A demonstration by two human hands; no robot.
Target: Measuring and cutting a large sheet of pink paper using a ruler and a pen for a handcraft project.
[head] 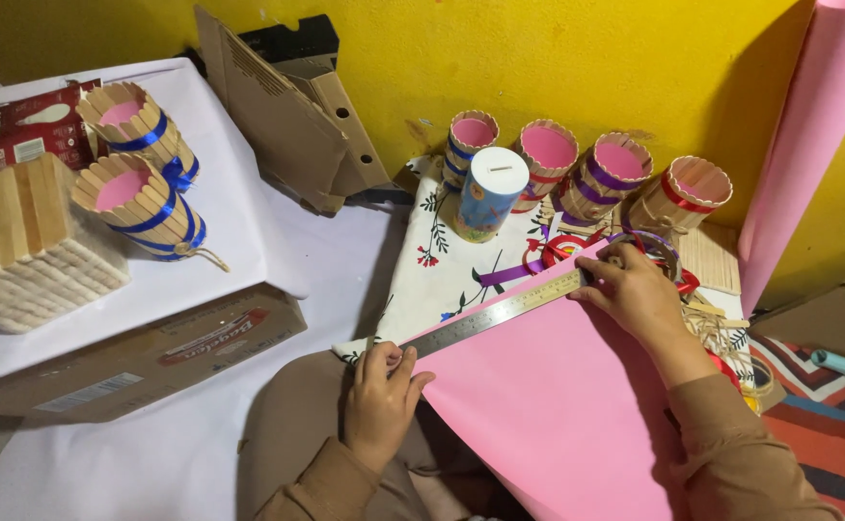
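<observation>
A steel ruler [496, 314] lies slanted along the top edge of a pink paper sheet [558, 405]. My left hand [380, 397] presses down on the ruler's near left end with its fingers curled. The ruler's far right end sits under the fingers of my right hand [635, 294]. Neither hand lifts the ruler; both pin it flat against the paper. Just beyond my right hand lie rolls of tape and ribbon [659, 246].
Several stick-built cups with pink insides [548, 154] and a blue-and-white can [488, 193] stand by the yellow wall. Two more cups [138, 193], a stick block [27, 241] and a cardboard box [152, 352] are at left. A pink paper roll [808, 125] leans at right.
</observation>
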